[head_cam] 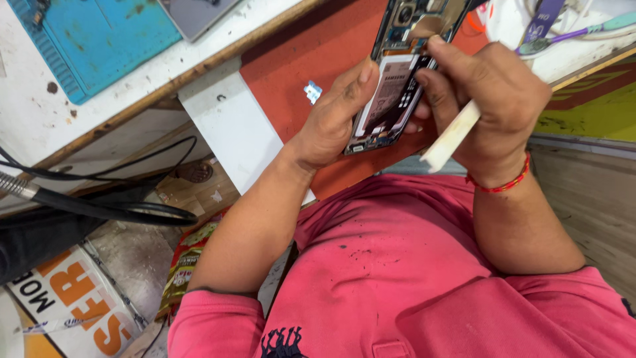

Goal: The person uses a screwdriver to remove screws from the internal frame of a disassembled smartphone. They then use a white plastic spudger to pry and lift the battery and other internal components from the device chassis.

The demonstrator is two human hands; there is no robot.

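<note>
1. Head view, the hands: the left hand (334, 119) is wrapped around the left edge of an opened phone (397, 79), thumb pressed against its side, holding it up over the red mat (291, 73). The right hand (493, 109) is closed around a white flat pry tool (452, 136), its fingertips bent down onto the phone's right edge; the tool's free end points down toward the person's chest.

2. Head view, the phone: its back cover is off. Inside the frame sits a pale battery (389, 93) filling the middle, with the camera module (405, 13) at the far end and a small board at the near end. It lies tilted, held between both hands above the mat, at the near edge of the table (225, 113).

3. Head view, on the table: a small blue-white scrap (313, 91) lies on the mat just left of the left hand. Far left there is a blue work mat (93, 40), worn and spotted. At the far right lie a purple-handled tool (563, 33) and some white cables.

4. Head view, below: black cables (99, 209) run under the table on the left, with a printed wrapper (185, 265) on the floor. A red thread bracelet (500, 184) circles the right wrist.
</note>
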